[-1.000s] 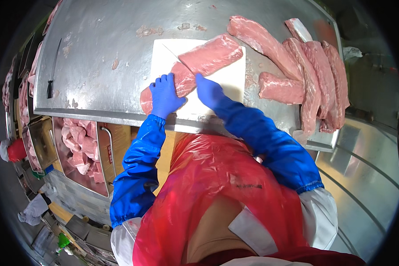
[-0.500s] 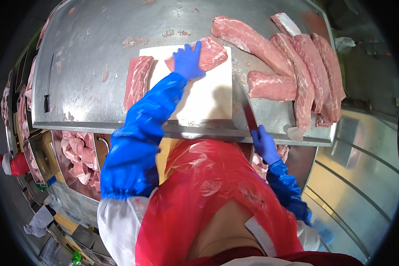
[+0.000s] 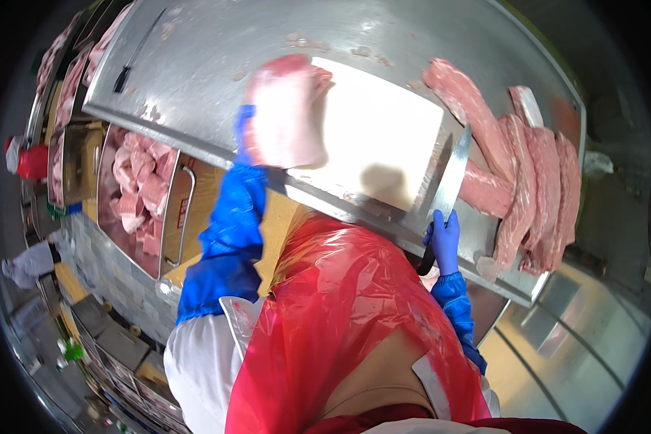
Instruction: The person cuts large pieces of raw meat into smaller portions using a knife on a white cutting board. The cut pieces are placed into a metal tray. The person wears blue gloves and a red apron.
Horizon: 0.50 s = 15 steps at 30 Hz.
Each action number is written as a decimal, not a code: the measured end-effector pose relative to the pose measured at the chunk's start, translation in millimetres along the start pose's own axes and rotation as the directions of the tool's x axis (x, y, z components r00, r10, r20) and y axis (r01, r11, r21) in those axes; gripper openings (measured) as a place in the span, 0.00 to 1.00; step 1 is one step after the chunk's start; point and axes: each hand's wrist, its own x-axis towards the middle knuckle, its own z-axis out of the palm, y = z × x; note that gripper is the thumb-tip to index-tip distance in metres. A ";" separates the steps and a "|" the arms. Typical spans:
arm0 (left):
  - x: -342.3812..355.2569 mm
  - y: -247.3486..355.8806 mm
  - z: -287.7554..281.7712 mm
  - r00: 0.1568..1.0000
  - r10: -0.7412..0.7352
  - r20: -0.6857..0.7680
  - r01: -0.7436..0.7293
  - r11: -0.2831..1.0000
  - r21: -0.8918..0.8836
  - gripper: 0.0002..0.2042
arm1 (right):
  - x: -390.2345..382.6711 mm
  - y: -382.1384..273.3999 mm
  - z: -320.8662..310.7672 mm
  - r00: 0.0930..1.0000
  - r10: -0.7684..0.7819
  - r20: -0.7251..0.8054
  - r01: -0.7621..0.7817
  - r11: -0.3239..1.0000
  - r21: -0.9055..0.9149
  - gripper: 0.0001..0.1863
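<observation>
My left hand (image 3: 244,137), in a blue glove, grips a slab of pink raw meat (image 3: 286,116) by its left side. The slab is held up at the left of the white cutting board (image 3: 383,116), smeared by motion, and hides most of my fingers. Another piece of meat (image 3: 321,81) shows in part behind it, at the board's left edge. In my right hand (image 3: 445,242), closed round the dark handle, is a long knife (image 3: 452,173). Its blade points away from me, between the board and the meat strips on the right.
Several long meat strips (image 3: 517,188) lie on the right of the steel table (image 3: 210,79). A thin dark-handled tool (image 3: 126,72) rests at the far left. Below the table's left edge stands a metal bin (image 3: 163,217) of meat chunks. Other people (image 3: 30,264) are at the far left.
My left hand has lifted the slab off the board and carried it left. The knife has swung up, its blade now broadside. The whole view has turned toward the left.
</observation>
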 end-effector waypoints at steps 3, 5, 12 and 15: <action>-101.7 161.9 -65.3 0.923 0.361 -0.132 -0.293 0.883 0.365 0.25 | 20.5 -25.4 35.7 0.996 -0.028 0.081 0.035 0.995 -0.089 0.11; -189.3 258.2 -112.7 0.770 0.622 -0.139 -0.348 0.594 0.726 0.28 | 32.8 -46.7 64.5 0.982 -0.077 0.172 0.101 0.986 -0.136 0.11; -310.4 416.6 -192.0 0.348 0.852 -0.392 0.889 -0.167 0.427 0.30 | 63.9 -78.3 165.4 0.953 -0.079 0.293 0.115 0.987 -0.111 0.10; -95.3 216.6 -131.9 0.914 0.354 -0.198 0.276 -0.183 0.944 0.31 | 47.0 -75.5 169.5 0.991 -0.098 0.087 0.109 0.985 -0.137 0.10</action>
